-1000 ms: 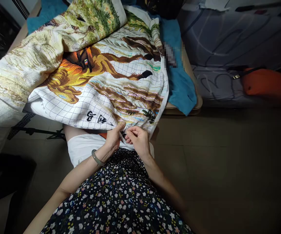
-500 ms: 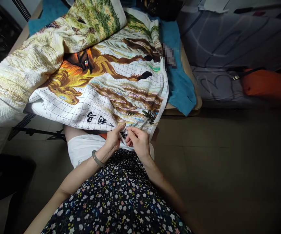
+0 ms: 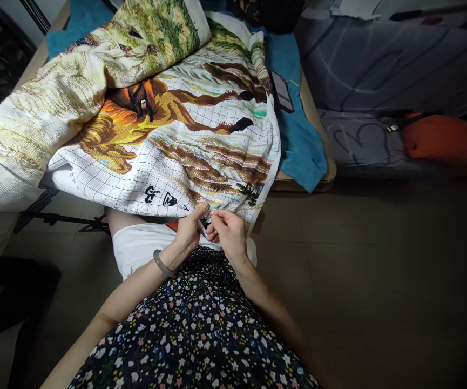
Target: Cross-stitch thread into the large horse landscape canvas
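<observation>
A large cross-stitch canvas (image 3: pixel 217 151) with a horse, brown ground and a blue grid spreads from the table down to my lap. Its upper left part is folded over, and black stitched characters show along the near edge. My left hand (image 3: pixel 188 229) grips that near edge, thumb on top and fingers underneath. Close beside it on the right, my right hand (image 3: pixel 229 232) has thumb and forefinger pinched together at the cloth. Whatever lies in that pinch is too small to make out.
Beneath the canvas a teal cloth (image 3: pixel 304 146) covers the table (image 3: pixel 328 167). On this cloth lies a small flat card-like object (image 3: pixel 282 92). An orange bag (image 3: pixel 444 143) rests at the right by a grey patterned fabric (image 3: pixel 363 138). A dark tripod-like leg (image 3: pixel 67 220) stands under the canvas.
My right hand has shifted very slightly left, toward my left hand. The canvas and my left hand stay practically in place. The card-like object, blurred out before, now shows plainly.
</observation>
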Available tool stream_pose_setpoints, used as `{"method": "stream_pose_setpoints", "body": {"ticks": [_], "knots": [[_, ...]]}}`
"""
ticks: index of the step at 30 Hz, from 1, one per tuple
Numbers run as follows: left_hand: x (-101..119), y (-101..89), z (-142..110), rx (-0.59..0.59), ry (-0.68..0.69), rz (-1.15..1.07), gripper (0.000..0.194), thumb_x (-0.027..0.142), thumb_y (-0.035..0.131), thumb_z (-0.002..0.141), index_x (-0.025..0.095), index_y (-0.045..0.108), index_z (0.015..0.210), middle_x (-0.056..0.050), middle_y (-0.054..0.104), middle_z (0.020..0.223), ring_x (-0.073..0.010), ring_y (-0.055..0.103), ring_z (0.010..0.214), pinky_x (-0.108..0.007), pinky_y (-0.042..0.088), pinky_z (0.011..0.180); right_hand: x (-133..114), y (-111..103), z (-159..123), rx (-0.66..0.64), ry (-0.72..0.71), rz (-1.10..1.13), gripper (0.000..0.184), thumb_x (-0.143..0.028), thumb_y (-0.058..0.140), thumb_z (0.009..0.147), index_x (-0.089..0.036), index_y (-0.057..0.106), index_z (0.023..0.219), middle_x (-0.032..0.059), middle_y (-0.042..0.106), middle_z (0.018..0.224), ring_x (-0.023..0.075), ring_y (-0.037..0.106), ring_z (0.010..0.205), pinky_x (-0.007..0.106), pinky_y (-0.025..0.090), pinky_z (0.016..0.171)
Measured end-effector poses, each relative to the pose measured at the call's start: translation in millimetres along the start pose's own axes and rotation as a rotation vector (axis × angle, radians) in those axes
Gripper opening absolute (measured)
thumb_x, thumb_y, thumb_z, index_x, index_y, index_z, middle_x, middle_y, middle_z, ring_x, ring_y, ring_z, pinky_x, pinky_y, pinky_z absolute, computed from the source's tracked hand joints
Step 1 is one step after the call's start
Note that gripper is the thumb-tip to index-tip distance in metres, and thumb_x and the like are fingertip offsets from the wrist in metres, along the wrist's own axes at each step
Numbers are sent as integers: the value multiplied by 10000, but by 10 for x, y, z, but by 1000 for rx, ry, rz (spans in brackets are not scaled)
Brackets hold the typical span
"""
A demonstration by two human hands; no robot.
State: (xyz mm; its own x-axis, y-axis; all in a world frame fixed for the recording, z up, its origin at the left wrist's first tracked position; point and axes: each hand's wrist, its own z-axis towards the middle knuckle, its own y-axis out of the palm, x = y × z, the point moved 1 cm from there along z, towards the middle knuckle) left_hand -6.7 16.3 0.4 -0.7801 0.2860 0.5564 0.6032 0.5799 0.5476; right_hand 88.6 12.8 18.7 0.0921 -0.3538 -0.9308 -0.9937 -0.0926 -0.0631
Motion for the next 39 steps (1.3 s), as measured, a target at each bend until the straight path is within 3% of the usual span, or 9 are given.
{"method": "stream_pose_setpoints", "body": {"ticks": [5, 11, 22, 25, 33, 39], "knots": [[-19, -26, 34, -15, 32, 45, 325, 329, 819, 513, 146, 577, 630, 23, 528, 505, -92, 467, 465, -242, 369, 483, 28, 21, -23, 7, -44, -24, 276, -422, 539, 787, -168, 553, 894, -26, 602, 534, 109, 558, 392, 186, 435, 369], [-3, -15, 49, 17, 50, 44, 335, 301, 820, 487, 132, 596, 671, 14, 557, 541, -105, 495, 492, -246, 384, 493, 106, -19, 23, 46, -201, -163, 251, -415, 565, 793, -168, 582, 759, -19, 576, 573, 83, 503, 434, 195, 429, 437], [8, -6, 70, 18, 64, 30, 326, 265, 804, 489, 141, 602, 712, 10, 592, 621, -108, 522, 544, -259, 410, 536, 232, 22, 69, 140, -330, -316, 242, -386, 526, 836, -165, 616, 792, 37, 643, 691, 117, 559, 540, 225, 452, 512], [10, -5, 55, 26, 33, 45, 347, 287, 808, 483, 145, 598, 720, 12, 583, 604, -108, 505, 520, -258, 389, 511, 214, 30, 65, 140, -314, -265, 234, -381, 535, 831, -164, 612, 792, 25, 628, 657, 112, 553, 512, 227, 460, 500], [-23, -14, 14, -31, 30, 33, 359, 331, 812, 501, 147, 541, 648, 32, 506, 515, -82, 439, 455, -237, 347, 464, 101, 4, 6, 34, -104, -1, 241, -382, 601, 775, -142, 593, 787, 8, 618, 615, 86, 537, 436, 185, 451, 396], [-45, -23, 16, -139, 6, 6, 336, 344, 792, 543, 140, 540, 632, 24, 502, 524, -78, 422, 438, -230, 306, 424, 15, 39, 28, 122, -186, 44, 306, -351, 627, 760, -187, 475, 968, -27, 637, 632, 119, 593, 458, 205, 494, 413]]}}
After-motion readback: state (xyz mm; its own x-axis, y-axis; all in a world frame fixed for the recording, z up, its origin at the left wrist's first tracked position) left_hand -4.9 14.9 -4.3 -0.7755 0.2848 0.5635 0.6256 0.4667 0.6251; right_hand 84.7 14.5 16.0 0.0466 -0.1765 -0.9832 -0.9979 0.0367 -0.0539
